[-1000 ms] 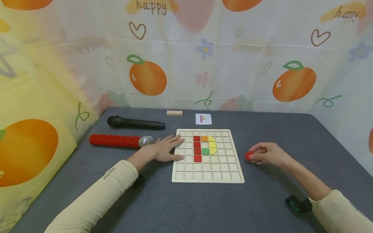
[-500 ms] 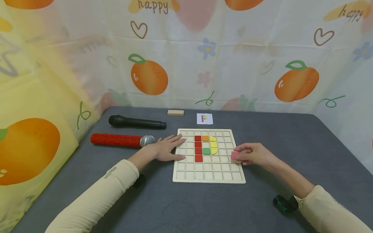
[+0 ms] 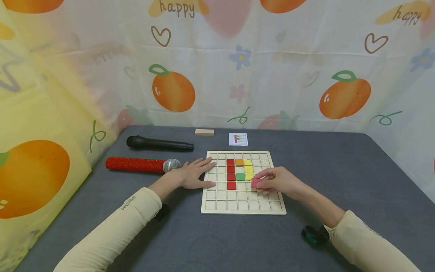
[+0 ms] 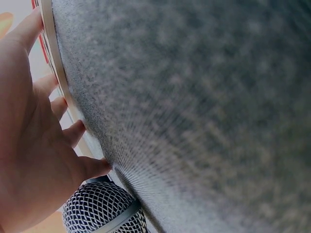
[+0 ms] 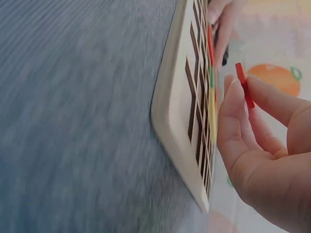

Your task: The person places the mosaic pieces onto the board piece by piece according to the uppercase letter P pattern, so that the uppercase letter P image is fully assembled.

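Observation:
A pale wooden grid board [image 3: 242, 206] lies on the dark table, with red, orange, yellow and green tiles set in some of its squares. My right hand [image 3: 283, 182] is over the board's right part, pinching a red square tile [image 3: 255, 183] between thumb and fingers. The right wrist view shows that tile [image 5: 244, 85] edge-on, held above the board's surface. My left hand [image 3: 195, 174] rests with spread fingers on the board's left edge. In the left wrist view its fingertips [image 4: 75, 132] lie along the rim.
A red microphone [image 3: 136, 164] lies left of the board, its silver head close to my left wrist. Behind it is a black microphone [image 3: 159, 143]. A small wooden block [image 3: 204, 132] and a printed pattern card [image 3: 238, 139] lie at the back of the table.
My right hand has carried the red tile leftward from the table right of the board to over its squares. The left hand has stayed on the board's edge.

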Tool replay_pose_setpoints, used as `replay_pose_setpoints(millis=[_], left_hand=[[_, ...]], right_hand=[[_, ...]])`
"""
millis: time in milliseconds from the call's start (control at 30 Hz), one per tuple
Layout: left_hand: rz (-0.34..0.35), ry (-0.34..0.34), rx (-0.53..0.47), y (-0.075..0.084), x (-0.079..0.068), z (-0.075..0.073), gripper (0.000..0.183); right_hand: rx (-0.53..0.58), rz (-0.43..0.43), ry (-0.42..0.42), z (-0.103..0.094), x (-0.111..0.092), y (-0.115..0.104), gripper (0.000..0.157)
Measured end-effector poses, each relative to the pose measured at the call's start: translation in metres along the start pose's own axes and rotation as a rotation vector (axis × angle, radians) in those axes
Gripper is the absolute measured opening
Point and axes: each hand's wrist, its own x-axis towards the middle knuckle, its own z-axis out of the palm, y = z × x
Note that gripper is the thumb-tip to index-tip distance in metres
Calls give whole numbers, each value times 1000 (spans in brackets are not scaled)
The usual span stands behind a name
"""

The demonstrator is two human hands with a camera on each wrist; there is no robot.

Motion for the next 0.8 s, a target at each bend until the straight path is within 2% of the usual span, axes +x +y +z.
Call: replay_pose_setpoints(millis=[267, 800], left_hand=[[29, 27, -2, -1, -1, 2, 81], [16, 19, -1, 0, -1, 1, 81]], right_hand=[[106, 6, -83, 22, 10, -3, 27], [43, 56, -102, 50, 21, -14, 26]])
